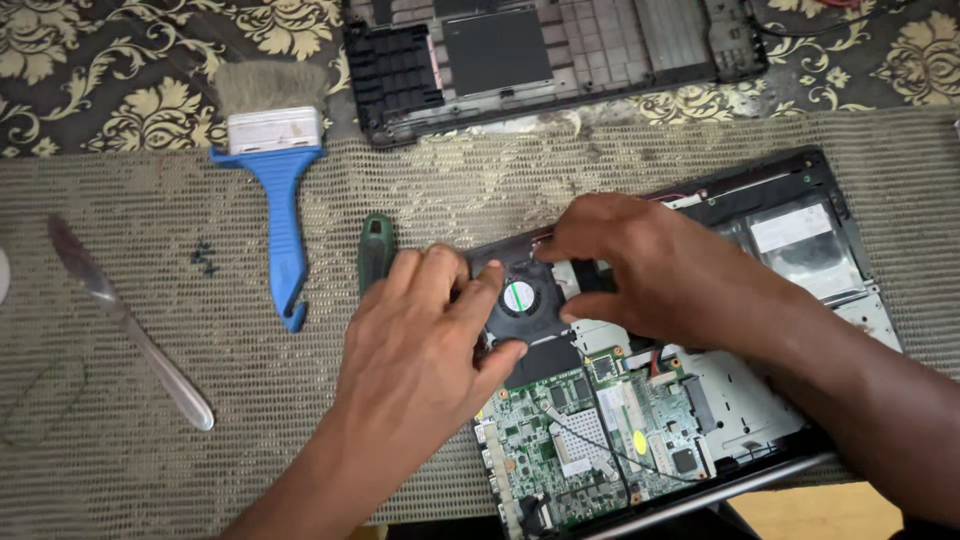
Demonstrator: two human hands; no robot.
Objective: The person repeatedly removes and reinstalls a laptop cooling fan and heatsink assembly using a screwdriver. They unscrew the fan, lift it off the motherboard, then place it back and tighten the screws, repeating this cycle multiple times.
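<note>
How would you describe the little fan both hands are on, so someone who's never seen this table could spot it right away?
Find the opened laptop base lying at the right of the woven mat, its green circuit board exposed. At the board's upper left corner, between the left hand and right hand, sits the cooling fan. It is the only round black part, with a white disc at its hub.

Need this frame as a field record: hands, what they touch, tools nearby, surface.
left hand: fingers on the cooling fan
right hand: fingers on the fan's far and right edges
host: opened laptop base, green circuit board exposed
tools: blue-handled brush, green-handled screwdriver, table knife
loose parts: small dark screws
surface: woven mat
behind: second dismantled case
</note>
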